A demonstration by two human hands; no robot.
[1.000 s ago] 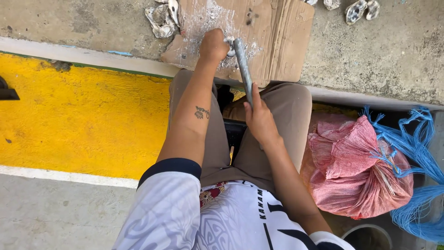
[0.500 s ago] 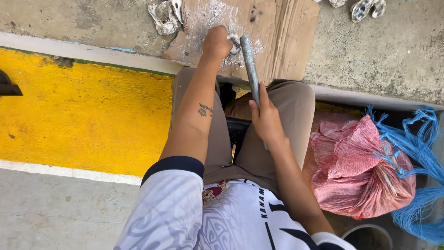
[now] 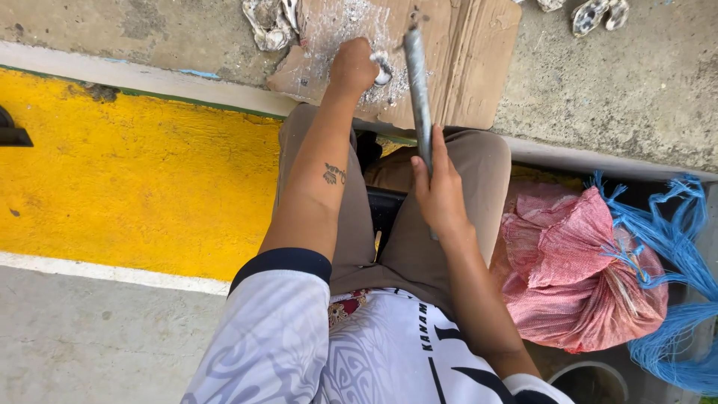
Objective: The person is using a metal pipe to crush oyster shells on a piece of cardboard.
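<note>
Since a second ago the metal rod [image 3: 419, 90] has swung from a slant to nearly upright in the view, its far tip now over the top of the cardboard sheet [image 3: 456, 60], while the left hand has stayed planted. Cardboard, dusted with pale grit, lies on the concrete ledge [image 3: 621, 97] just ahead of the person's knees. To the right and well apart sit a pink mesh sack [image 3: 576, 277] and a tangle of blue netting [image 3: 673, 239]. The right hand [image 3: 441, 191] is wrapped shut around the rod's lower end, so the long axis runs straight away from the body. The left hand [image 3: 354, 67] is clenched on a small pale shell [image 3: 381, 73], probably an oyster, though it is mostly hidden. That shell rests on the cardboard just left of the rod's tip, nearly touching it.
</note>
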